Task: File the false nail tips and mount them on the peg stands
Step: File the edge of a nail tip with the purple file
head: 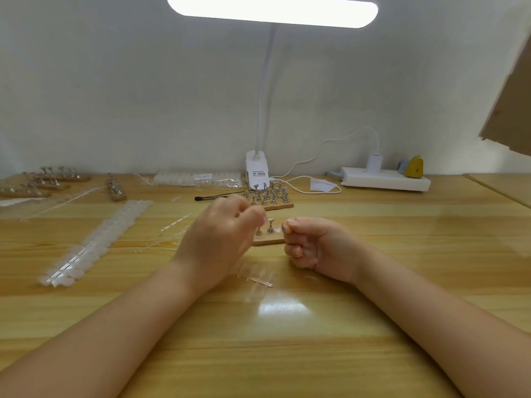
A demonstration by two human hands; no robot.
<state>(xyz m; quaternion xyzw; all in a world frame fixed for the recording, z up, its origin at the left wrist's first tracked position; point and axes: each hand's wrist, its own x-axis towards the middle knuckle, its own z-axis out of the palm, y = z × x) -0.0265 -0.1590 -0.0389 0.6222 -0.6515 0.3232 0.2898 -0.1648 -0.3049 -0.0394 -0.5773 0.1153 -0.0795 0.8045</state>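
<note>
A small wooden peg stand (267, 241) with metal pegs (270, 227) lies at the table's middle, between my hands. My left hand (224, 234) hovers at its left end with curled fingers, and its blurred fingertips pinch what looks like a small pale nail tip (264, 218) just above a peg. My right hand (311, 244) is curled like a fist at the stand's right end. Its thumb and forefinger grip that end, which is hidden behind them. A clear strip of nail-tip sprue (260, 280) lies on the table below my left hand.
A long strip of white nail tips (94, 242) lies at the left, with clear sprue scraps (175, 225) beside it. A second peg stand (271, 196) and a thin black-tipped tool (215, 196) lie behind my hands. Further back are more stands (43, 182), packed tips (198, 179), a lamp clamp (257, 170) and a power strip (385, 180).
</note>
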